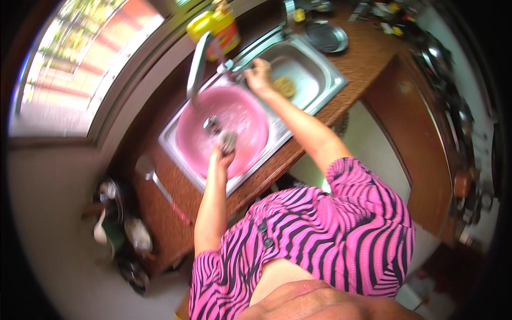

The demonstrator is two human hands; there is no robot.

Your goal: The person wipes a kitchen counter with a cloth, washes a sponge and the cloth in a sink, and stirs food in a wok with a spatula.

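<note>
A pink plastic basin [260, 128] with water in it sits over the left part of a stainless steel double sink [336, 76]. At the basin's near side, my left hand [224, 157] grips a small greyish object [228, 141], too blurred to name. A shiny metal item [212, 125] shows inside the basin. My right hand [259, 76] is between the two bowls, its fingers beside the tap fittings [236, 74]; whether they grip anything is unclear. The tap's metal spout [197, 66] reaches over the basin. A round yellowish scrubber [285, 86] lies in the right bowl.
Behind the sink stands a yellow jug [216, 28]. A dark pan [327, 37] lies right of it on the brown counter [360, 48]. A ladle-like utensil with a red handle [176, 208] lies at left, near several pots [138, 234]. A window [88, 60] is at upper left.
</note>
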